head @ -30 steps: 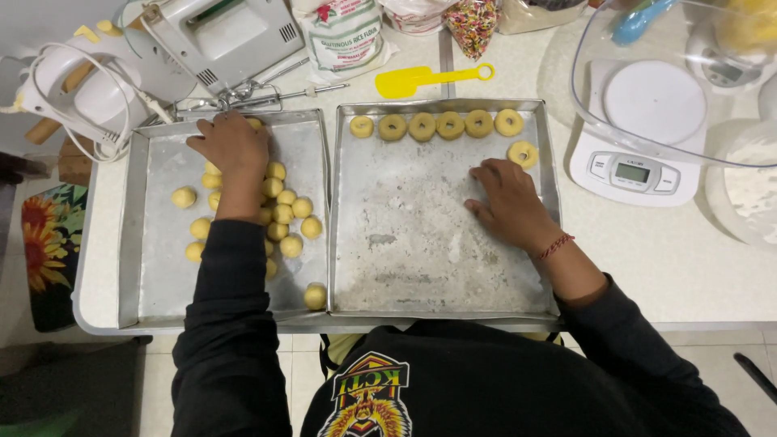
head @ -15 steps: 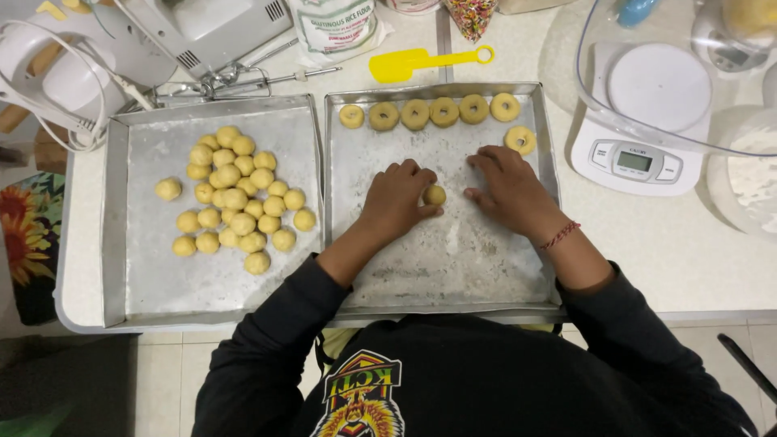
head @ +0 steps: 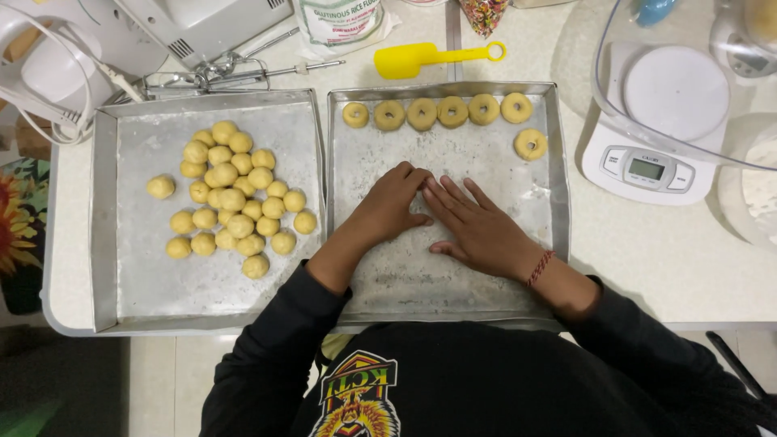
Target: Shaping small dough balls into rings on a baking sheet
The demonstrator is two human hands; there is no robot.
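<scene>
My left hand (head: 387,207) rests on the floured right tray (head: 557,170) with its fingers curled down; the dough ball it carried is hidden beneath it. My right hand (head: 479,226) lies flat beside it, fingers straight, its fingertips touching the left hand's. Along the far edge of this tray sits a row of ring-shaped dough pieces (head: 422,114), with one more ring (head: 530,144) below the row's right end. The left tray (head: 105,226) holds a cluster of several round dough balls (head: 235,198).
A white kitchen scale (head: 651,166) stands right of the trays under a clear bowl (head: 615,97). Behind the trays lie a yellow spatula (head: 413,58), metal beaters (head: 210,77), a white hand mixer (head: 48,69) and a flour bag (head: 340,20).
My left hand took a dough ball from the left tray and brought it to the right tray. Both hands have now come together over it mid-tray.
</scene>
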